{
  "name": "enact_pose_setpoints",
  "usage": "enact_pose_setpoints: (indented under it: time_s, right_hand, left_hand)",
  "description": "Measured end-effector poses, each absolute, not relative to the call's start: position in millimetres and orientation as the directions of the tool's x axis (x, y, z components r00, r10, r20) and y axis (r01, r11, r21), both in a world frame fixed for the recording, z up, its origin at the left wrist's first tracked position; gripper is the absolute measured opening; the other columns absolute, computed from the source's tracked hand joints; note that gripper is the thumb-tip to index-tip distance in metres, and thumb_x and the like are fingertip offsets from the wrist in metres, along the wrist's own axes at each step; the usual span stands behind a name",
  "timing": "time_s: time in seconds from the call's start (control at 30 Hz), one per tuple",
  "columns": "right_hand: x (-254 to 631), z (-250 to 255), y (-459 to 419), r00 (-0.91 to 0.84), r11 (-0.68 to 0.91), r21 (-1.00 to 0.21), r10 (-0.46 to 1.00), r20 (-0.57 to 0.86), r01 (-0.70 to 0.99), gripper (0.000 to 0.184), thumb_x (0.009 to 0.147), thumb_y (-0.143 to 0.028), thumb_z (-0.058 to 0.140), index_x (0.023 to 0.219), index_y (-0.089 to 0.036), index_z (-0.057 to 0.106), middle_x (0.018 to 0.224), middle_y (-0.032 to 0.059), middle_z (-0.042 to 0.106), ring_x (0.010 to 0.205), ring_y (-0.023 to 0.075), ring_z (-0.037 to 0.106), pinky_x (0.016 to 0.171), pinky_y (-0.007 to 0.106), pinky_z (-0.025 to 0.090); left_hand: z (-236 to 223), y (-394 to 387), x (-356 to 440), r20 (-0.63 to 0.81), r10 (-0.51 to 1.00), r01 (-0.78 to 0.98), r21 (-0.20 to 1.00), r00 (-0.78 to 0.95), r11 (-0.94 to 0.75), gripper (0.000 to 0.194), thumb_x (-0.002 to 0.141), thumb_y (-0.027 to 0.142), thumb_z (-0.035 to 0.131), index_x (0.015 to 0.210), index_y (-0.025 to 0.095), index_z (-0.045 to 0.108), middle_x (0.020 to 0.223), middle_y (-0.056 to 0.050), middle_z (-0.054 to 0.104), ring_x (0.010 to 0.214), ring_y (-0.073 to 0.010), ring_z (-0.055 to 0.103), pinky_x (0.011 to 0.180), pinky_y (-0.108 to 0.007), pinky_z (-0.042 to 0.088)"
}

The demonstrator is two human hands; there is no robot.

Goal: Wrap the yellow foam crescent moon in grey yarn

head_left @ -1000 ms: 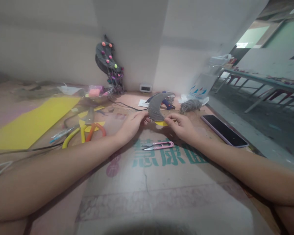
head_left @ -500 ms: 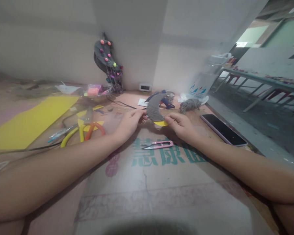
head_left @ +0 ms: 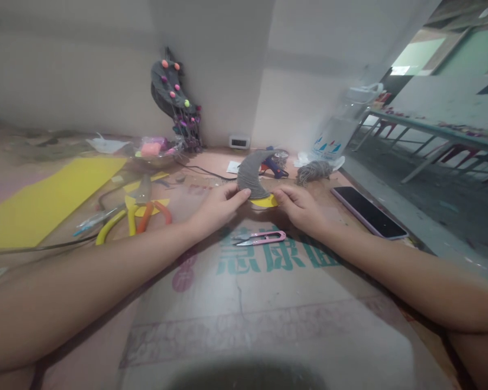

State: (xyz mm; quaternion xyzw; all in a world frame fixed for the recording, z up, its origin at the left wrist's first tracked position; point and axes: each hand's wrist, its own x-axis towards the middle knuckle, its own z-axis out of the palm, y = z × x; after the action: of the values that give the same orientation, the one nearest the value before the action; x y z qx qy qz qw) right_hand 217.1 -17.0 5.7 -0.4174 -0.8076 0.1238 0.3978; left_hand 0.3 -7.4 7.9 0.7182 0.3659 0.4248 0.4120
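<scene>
A crescent shape (head_left: 250, 174), mostly wound in grey yarn with its yellow lower tip bare, is held upright between both hands. My left hand (head_left: 216, 206) pinches its left side with thumb and fingers. My right hand (head_left: 299, 206) is closed on the yellow tip (head_left: 265, 202). Pink thread snips (head_left: 261, 238) lie on the cardboard mat (head_left: 244, 292) just in front of the hands. A loose ball of grey yarn (head_left: 314, 171) rests behind my right hand.
A dark phone (head_left: 368, 212) lies to the right. Yellow and orange handled tools (head_left: 132, 216) and a yellow foam sheet (head_left: 44, 197) sit to the left. A blue glue gun (head_left: 273, 165), a finished grey hanging craft (head_left: 174, 100) and a clear bag (head_left: 341, 132) stand near the wall.
The view has shifted slightly; the crescent and both hands sit a little further left. My left fingers have moved closer in on the crescent's side.
</scene>
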Motion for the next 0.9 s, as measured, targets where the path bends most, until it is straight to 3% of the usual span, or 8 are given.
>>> enact_pose_setpoints:
  time_s: [0.1,0.2,0.37,0.47,0.53,0.67,0.73,0.9]
  right_hand:
    - [216,6,-19,-0.291,0.616,-0.544,0.771,0.567,0.570,0.023,0.093,-0.037,0.055,0.094,-0.018,0.069,0.087,0.0040,0.072,0.079,0.0177,0.065,0.071,0.028,0.048]
    - [213,7,-22,-0.254,0.596,-0.538,0.776,0.578,0.596,0.015,0.088,-0.032,0.062,0.089,-0.019,0.069,0.085,0.0030,0.074,0.078,0.0175,0.066,0.072,0.028,0.050]
    - [213,10,-23,-0.286,0.614,-0.517,0.765,0.577,0.596,0.020,0.093,-0.030,0.057,0.084,-0.018,0.071,0.084,0.0034,0.075,0.079,0.0176,0.068,0.073,0.029,0.051]
    - [218,25,-26,-0.284,0.641,-0.473,0.728,0.624,0.604,0.024,0.098,-0.030,0.050,0.094,-0.019,0.070,0.086,0.0037,0.074,0.079,0.0169,0.068,0.072,0.029,0.051]
    - [220,37,-32,-0.394,0.711,-0.322,0.643,0.657,0.625,0.017,0.096,-0.030,0.056,0.097,-0.019,0.069,0.090,0.0047,0.074,0.081,0.0169,0.066,0.073,0.029,0.050]
    - [209,47,-52,-0.850,0.882,0.037,0.439,0.292,0.469,0.024,0.098,-0.036,0.058,0.100,-0.016,0.070,0.088,0.0076,0.071,0.083,0.0196,0.063,0.072,0.031,0.048]
    - [200,41,-60,-0.904,0.898,0.133,0.403,0.141,0.420,0.029,0.101,-0.035,0.050,0.104,-0.014,0.070,0.087,0.0080,0.068,0.079,0.0193,0.061,0.070,0.032,0.048]
    - [190,26,-67,-0.900,0.860,0.270,0.393,0.188,0.432,0.031,0.101,-0.011,0.038,0.107,-0.010,0.068,0.090,0.0091,0.068,0.077,0.0191,0.057,0.073,0.032,0.049]
  left_hand:
    - [7,-7,0,0.328,0.872,0.183,0.892,0.364,-0.413,0.023,0.088,0.032,0.056,0.074,0.015,0.062,0.077,-0.001,0.065,0.075,-0.0150,0.057,0.070,-0.025,0.045]
    - [5,-8,-1,0.318,0.866,0.204,0.886,0.386,-0.417,0.025,0.090,0.037,0.056,0.084,0.014,0.066,0.080,-0.002,0.066,0.074,-0.0148,0.057,0.068,-0.025,0.044]
    - [1,-7,0,0.255,0.870,0.220,0.902,0.423,-0.371,0.032,0.089,0.044,0.059,0.095,0.014,0.068,0.086,-0.004,0.070,0.070,-0.0154,0.059,0.062,-0.025,0.044]
    - [0,-5,0,0.312,0.866,0.160,0.903,0.390,-0.398,0.029,0.090,0.040,0.058,0.099,0.014,0.067,0.098,-0.006,0.073,0.083,-0.0175,0.063,0.072,-0.027,0.048]
    - [0,-4,0,0.339,0.862,0.139,0.899,0.377,-0.415,0.028,0.090,0.040,0.058,0.100,0.015,0.066,0.103,-0.007,0.073,0.090,-0.0184,0.064,0.078,-0.028,0.049]
    - [0,-2,0,0.318,0.880,0.197,0.894,0.354,-0.402,0.029,0.090,0.044,0.058,0.089,0.015,0.064,0.089,-0.004,0.071,0.083,-0.0180,0.063,0.075,-0.028,0.048]
    - [0,-3,0,0.315,0.890,0.199,0.898,0.330,-0.392,0.027,0.089,0.042,0.059,0.088,0.015,0.064,0.088,-0.004,0.071,0.082,-0.0177,0.063,0.075,-0.028,0.048]
    - [0,-4,2,0.293,0.875,0.184,0.905,0.386,-0.384,0.025,0.088,0.038,0.061,0.097,0.015,0.067,0.099,-0.006,0.073,0.089,-0.0206,0.066,0.080,-0.031,0.051]
